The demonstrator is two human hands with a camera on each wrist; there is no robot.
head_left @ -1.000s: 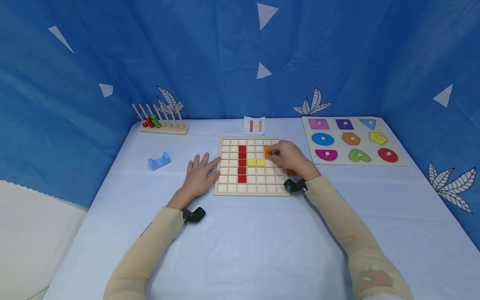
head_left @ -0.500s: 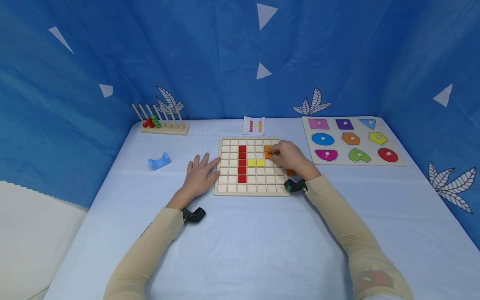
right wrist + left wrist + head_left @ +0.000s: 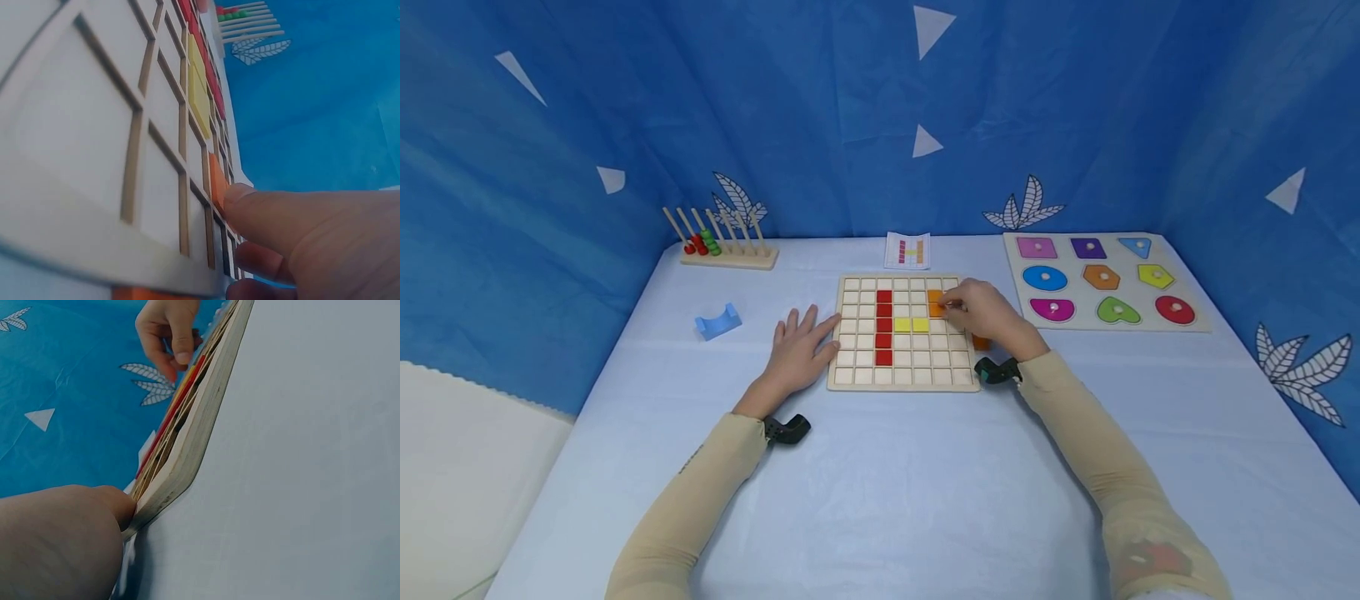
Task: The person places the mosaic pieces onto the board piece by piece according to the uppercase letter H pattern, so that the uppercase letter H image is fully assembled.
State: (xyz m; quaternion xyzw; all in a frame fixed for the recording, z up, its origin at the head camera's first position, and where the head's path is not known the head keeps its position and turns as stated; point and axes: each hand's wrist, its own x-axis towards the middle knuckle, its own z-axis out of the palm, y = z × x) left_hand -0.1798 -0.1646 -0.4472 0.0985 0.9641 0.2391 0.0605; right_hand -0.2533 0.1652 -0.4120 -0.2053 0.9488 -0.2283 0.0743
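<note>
A square wooden grid board (image 3: 904, 387) lies on the table. My left hand (image 3: 797, 354) rests flat and spread at its left edge, fingertip and thumb against the rim. In the board's cells sit a column of red tiles (image 3: 883, 326), a pair of yellow tiles (image 3: 912, 325) and orange tiles (image 3: 936, 310) toward the upper right. My right hand (image 3: 988, 317) bends its fingers over that corner. Its thumb (image 3: 250, 203) is right at an orange tile (image 3: 217, 181) seated in a cell, in the right wrist view. I cannot tell whether the fingers pinch it.
More orange pieces (image 3: 981, 342) lie beside the board's right edge, partly hidden by my wrist. A pattern card (image 3: 907, 251) is behind the board. At the right lies a shape puzzle (image 3: 1122, 311); at the left are a bead stacker (image 3: 727, 260) and a blue curved block (image 3: 718, 322).
My right hand has shifted slightly right within the last half second, showing a little more of the orange tiles. The left hand and the board are nearly still.
</note>
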